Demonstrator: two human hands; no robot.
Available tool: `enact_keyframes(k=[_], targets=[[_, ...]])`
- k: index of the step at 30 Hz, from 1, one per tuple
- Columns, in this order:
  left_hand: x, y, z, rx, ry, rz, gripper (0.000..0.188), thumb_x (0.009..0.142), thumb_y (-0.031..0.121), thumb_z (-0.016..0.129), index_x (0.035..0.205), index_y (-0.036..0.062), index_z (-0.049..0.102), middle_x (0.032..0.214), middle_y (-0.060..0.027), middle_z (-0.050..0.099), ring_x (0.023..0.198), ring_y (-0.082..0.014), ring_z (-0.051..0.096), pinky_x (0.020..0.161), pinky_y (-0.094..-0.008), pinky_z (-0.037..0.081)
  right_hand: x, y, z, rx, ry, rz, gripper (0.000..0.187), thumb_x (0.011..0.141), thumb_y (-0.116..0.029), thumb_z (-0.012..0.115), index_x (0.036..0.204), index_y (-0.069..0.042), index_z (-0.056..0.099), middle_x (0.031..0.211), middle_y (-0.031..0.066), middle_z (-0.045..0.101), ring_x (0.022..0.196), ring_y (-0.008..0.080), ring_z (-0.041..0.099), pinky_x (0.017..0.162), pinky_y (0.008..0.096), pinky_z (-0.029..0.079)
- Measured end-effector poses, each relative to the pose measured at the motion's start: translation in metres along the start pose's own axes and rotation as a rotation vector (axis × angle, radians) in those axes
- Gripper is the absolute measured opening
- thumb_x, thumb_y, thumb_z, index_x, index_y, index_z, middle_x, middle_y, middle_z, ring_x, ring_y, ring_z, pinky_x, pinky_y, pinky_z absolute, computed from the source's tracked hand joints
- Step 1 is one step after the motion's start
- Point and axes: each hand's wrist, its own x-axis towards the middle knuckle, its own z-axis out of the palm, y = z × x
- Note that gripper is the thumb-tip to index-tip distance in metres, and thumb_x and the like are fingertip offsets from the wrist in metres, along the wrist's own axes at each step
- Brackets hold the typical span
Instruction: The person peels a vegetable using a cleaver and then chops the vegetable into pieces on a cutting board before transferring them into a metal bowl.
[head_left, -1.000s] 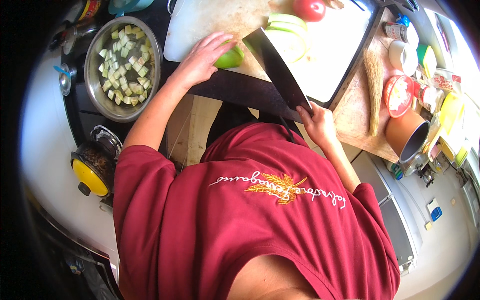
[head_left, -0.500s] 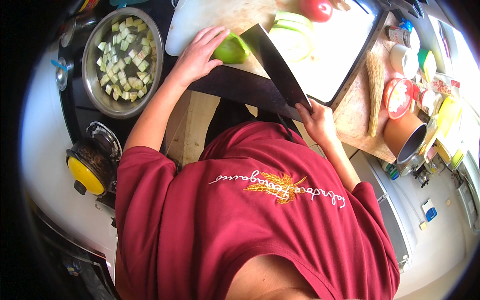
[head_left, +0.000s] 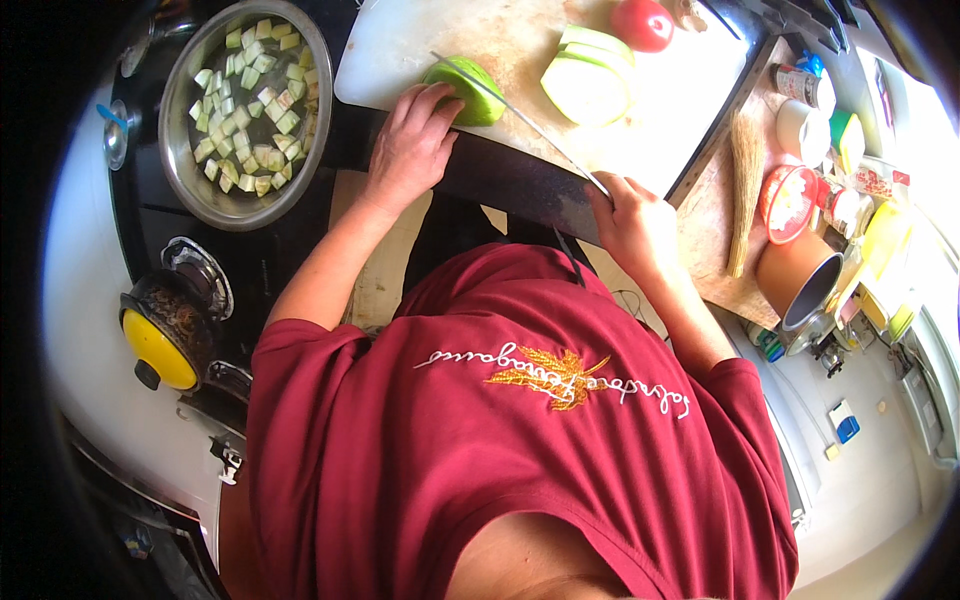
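Note:
My left hand (head_left: 412, 145) is closed against the near-left side of a piece of smooth green vegetable (head_left: 476, 97), its fingers bent and resting on it. This piece lies by the near edge of the white cutting board (head_left: 400, 45). My right hand (head_left: 640, 225) grips a large kitchen knife (head_left: 535, 126) by its handle, which the fingers hide. Seen almost edge-on, the blade slants up to the left, with its tip over the green vegetable. Farther right on the board, pale slices with green skin (head_left: 588, 88) lie overlapping. Behind them sits a red tomato (head_left: 642, 24).
A metal bowl (head_left: 170, 130) holding pale vegetable cubes stands at the left. Below it, a dark pot with a yellow lid (head_left: 160, 350) is beside a burner. Right of the board are a straw brush (head_left: 744, 195), a red bowl (head_left: 788, 202), a brown pot (head_left: 797, 283) and several jars.
The knife has turned from showing its flat side to edge-on, its tip moving left over the green vegetable. My left hand has slid down and toward me, its fingers now bent.

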Motion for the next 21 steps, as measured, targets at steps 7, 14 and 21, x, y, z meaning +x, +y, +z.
enact_keyframes(k=[7,14,21], targets=[[0.006,-0.001,0.0,0.052,0.04,0.004,0.028,0.075,0.0,0.061,0.104,0.0013,0.063,0.116,-0.0089,0.054,0.109,-0.0301,0.052,0.087,-0.0377,0.051,0.007,-0.019,-0.017,-0.247,-0.18,0.03,0.019,0.091,-0.025,0.057,0.098,-0.008,0.062,0.087,0.0148,0.066,0.074,0.0352,0.066,0.065,0.0427,0.054],[0.004,-0.004,-0.001,0.02,-0.013,-0.016,0.031,0.075,-0.002,0.058,0.106,0.0007,0.062,0.121,-0.0094,0.053,0.113,-0.0307,0.05,0.09,-0.0381,0.051,0.017,-0.029,-0.024,-0.231,-0.247,-0.005,0.017,0.091,-0.02,0.057,0.095,-0.004,0.059,0.079,0.0199,0.065,0.071,0.0362,0.066,0.062,0.0449,0.053],[0.002,-0.007,-0.001,-0.022,-0.046,0.016,0.036,0.074,-0.004,0.057,0.11,0.0003,0.06,0.124,-0.0099,0.05,0.118,-0.0313,0.046,0.094,-0.038,0.049,0.047,-0.011,0.039,-0.257,-0.135,-0.097,0.012,0.085,-0.014,0.055,0.088,-0.003,0.053,0.071,0.019,0.063,0.062,0.0335,0.065,0.057,0.0418,0.052]])
